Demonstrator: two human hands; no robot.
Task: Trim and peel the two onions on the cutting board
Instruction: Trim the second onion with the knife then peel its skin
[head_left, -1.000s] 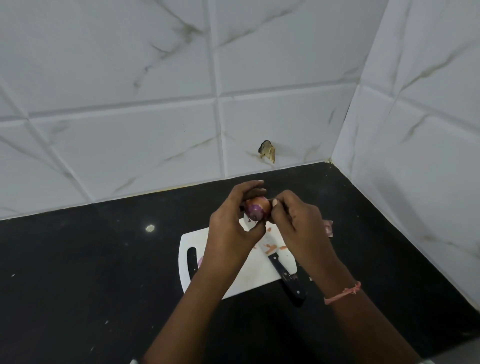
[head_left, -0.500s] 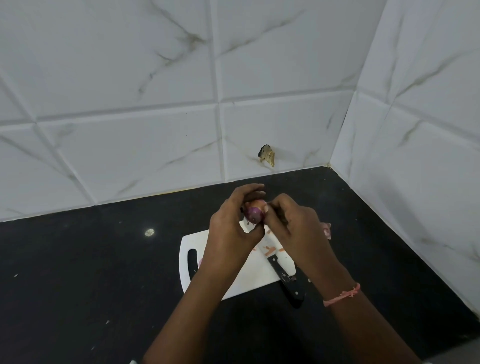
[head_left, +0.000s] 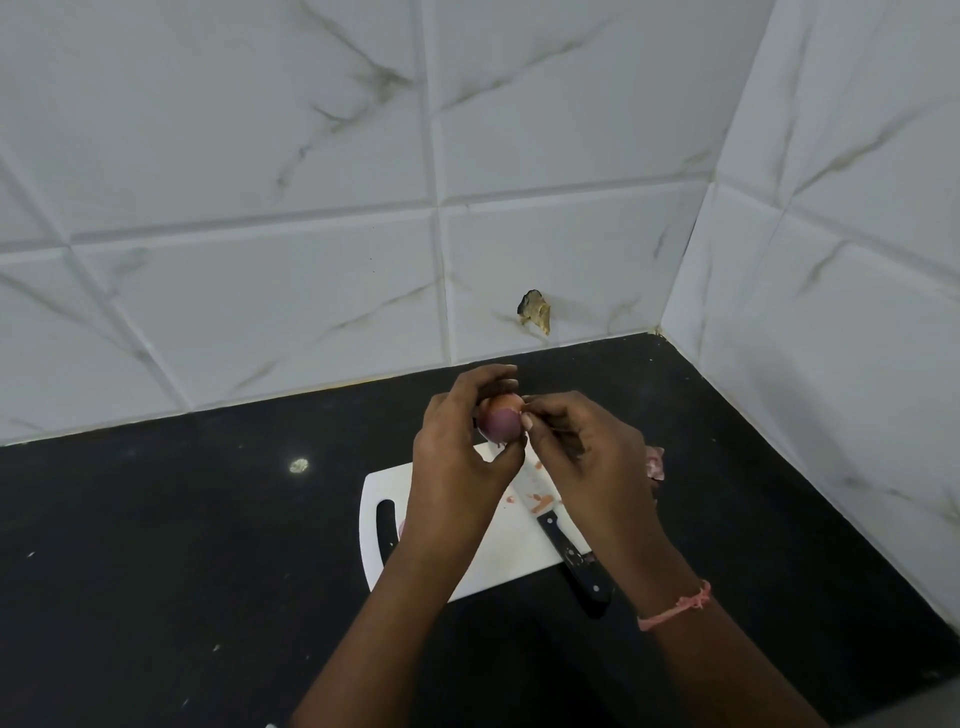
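Observation:
My left hand (head_left: 462, 457) grips a small red onion (head_left: 501, 420) in the air above the far edge of the white cutting board (head_left: 498, 561). Part of the onion shows purple flesh and part still carries orange-brown skin. My right hand (head_left: 587, 457) pinches the skin at the onion's right side with thumb and fingertips. A black-handled knife (head_left: 571, 556) lies on the board's right part, its blade under my hands and its handle hanging over the near edge. A pinkish bit shows at the board's left by my left wrist; whether it is the second onion I cannot tell.
The board sits on a black counter (head_left: 182, 545) in a corner of white marble-look tiles. Onion scraps (head_left: 655, 462) lie on the counter right of my right hand. Small peel bits (head_left: 540, 501) dot the board. A chipped hole (head_left: 535, 310) marks the back wall.
My right hand's fingers have shifted on the onion and more purple flesh shows. Both hands stay in nearly the same place above the board.

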